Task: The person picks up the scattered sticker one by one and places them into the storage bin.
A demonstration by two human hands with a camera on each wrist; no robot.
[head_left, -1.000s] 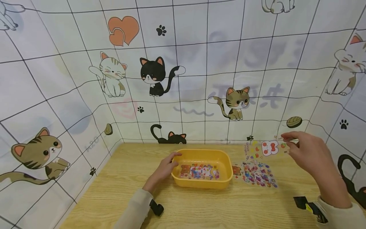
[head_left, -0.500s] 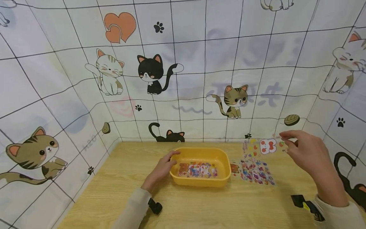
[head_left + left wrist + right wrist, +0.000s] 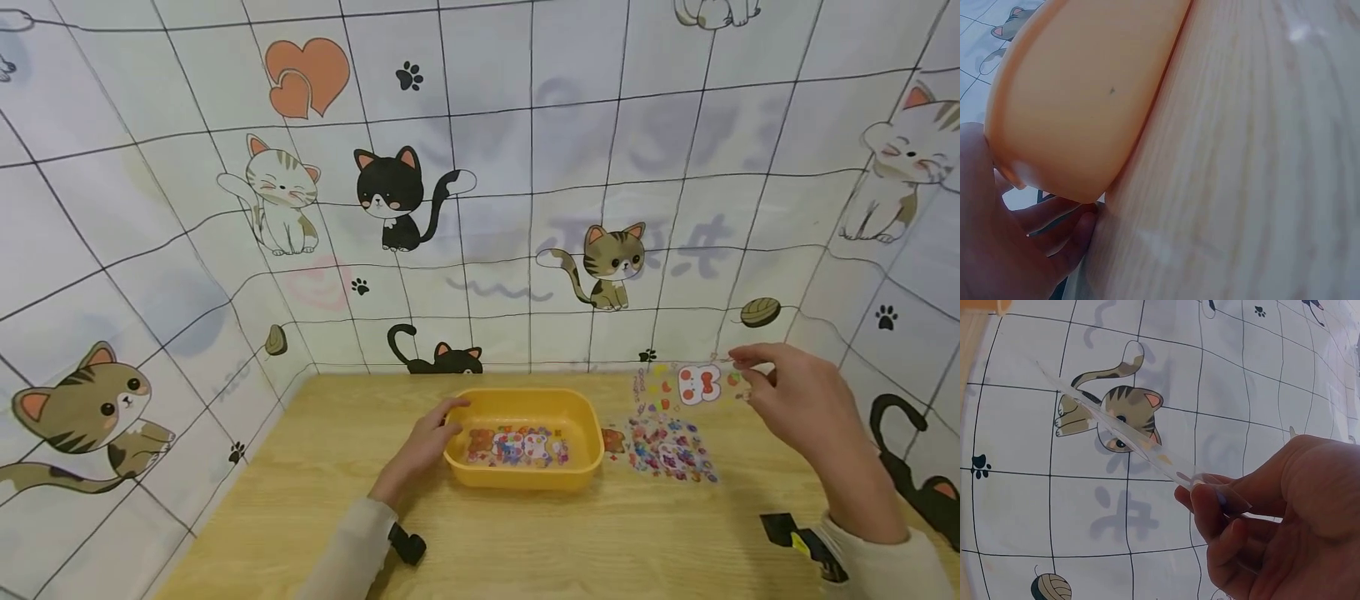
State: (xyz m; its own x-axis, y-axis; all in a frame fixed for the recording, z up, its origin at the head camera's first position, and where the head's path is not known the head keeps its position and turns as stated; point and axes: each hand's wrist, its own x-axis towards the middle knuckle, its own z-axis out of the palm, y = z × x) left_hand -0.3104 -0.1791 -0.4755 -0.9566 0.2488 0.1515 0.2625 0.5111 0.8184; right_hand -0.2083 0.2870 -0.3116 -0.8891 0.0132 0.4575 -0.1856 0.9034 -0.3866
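My right hand [image 3: 806, 404] pinches the edge of a clear sticker sheet [image 3: 699, 385] with a rabbit face and small fruit on it. The sheet is raised at the table's back right, seen nearly edge-on in the right wrist view. A yellow plastic basin [image 3: 525, 477] stands mid-table, its left end gripped by my left hand [image 3: 420, 446]. In the left wrist view, my fingers [image 3: 1054, 215] lie against the basin's outer end. Sticker sheets [image 3: 517, 447] with bears and rabbits lie inside the basin.
Right of the basin, more colourful sticker sheets [image 3: 672, 450] lie flat on the wooden table [image 3: 487, 542], beside a brown bear sticker [image 3: 613, 440]. A white cloth wall [image 3: 495, 208] printed with cats and grid lines encloses the table at the back and sides.
The whole head view has shifted slightly left. Both hands, the basin and the raised sticker sheet otherwise keep nearly the same places.
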